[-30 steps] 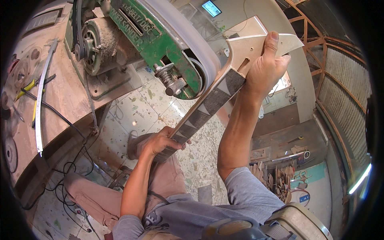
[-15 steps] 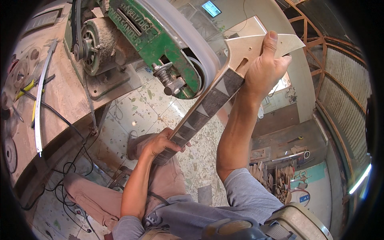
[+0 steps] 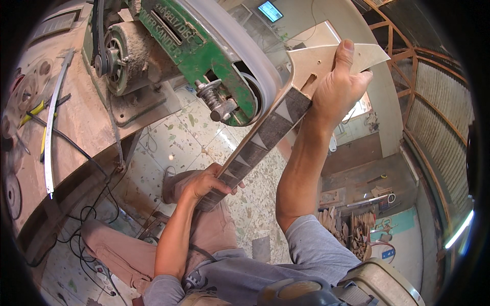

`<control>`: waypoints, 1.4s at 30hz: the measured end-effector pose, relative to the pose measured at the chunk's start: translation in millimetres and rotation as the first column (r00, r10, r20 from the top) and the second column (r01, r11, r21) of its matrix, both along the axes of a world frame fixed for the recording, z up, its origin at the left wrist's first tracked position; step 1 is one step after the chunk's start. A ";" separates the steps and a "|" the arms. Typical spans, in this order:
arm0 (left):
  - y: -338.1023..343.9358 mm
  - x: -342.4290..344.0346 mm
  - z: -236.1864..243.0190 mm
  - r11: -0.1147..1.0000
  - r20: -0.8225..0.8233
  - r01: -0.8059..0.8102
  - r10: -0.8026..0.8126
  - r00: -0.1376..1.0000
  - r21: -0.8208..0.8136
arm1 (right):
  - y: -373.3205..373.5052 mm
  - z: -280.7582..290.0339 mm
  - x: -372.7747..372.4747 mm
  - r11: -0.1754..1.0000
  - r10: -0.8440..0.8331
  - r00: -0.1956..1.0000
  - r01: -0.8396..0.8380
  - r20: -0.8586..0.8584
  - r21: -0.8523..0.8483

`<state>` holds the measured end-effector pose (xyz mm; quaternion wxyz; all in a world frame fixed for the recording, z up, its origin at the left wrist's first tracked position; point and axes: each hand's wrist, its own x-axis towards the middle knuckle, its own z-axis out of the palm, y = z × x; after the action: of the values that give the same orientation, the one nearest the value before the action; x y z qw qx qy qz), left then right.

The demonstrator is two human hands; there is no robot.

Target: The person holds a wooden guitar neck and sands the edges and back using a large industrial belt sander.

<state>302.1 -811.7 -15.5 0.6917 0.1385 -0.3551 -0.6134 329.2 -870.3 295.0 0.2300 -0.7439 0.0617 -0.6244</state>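
A guitar neck (image 3: 256,140) slants across the middle, its pale headstock (image 3: 326,57) up and to the right. Dark wood with pale triangular inlays makes up its fretboard. My right hand (image 3: 337,91) grips the headstock end, thumb over the face. Lower down, my left hand (image 3: 208,183) wraps round the neck near its other end. The edge where neck and headstock meet lies against the rounded end of a green belt sander (image 3: 204,61), at its grey belt (image 3: 240,41); the exact contact spot is hidden.
A dusty wooden bench (image 3: 76,127) at left carries the sander's motor (image 3: 135,56), a metal strip (image 3: 49,148) and yellow-handled pliers (image 3: 33,112). Black cables (image 3: 84,237) hang and tangle beneath it. Wood offcuts (image 3: 361,229) stand at the right. My knees are below the neck.
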 end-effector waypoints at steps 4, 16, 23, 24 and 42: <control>0.0 0.1 -1.8 1.000 0.023 -0.014 0.014 1.000 -0.018 | -1.1 -0.1 0.8 1.000 0.012 1.000 -0.012 0.014 -0.018; 32.4 -17.2 34.7 0.242 0.631 -0.953 0.772 0.076 -0.181 | -30.2 37.5 -21.0 0.476 0.822 0.569 -0.682 -0.006 0.555; 37.5 -11.0 35.9 0.064 0.696 -0.976 0.711 -0.103 -0.209 | -33.8 38.7 1.8 0.162 0.954 0.286 -0.744 0.089 0.649; 36.2 -9.5 34.8 0.074 0.690 -0.975 0.718 -0.095 -0.211 | -33.7 39.1 2.1 0.176 0.950 0.299 -0.754 0.092 0.633; 21.2 9.5 22.0 0.244 0.566 -0.951 0.819 0.096 -0.192 | -26.2 29.6 9.3 0.518 0.787 0.617 -0.672 0.012 0.528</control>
<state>311.7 -790.5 6.5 0.7570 0.5739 -0.3110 -0.0296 338.5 -896.5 324.6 0.6412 -0.6829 -0.0787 -0.3412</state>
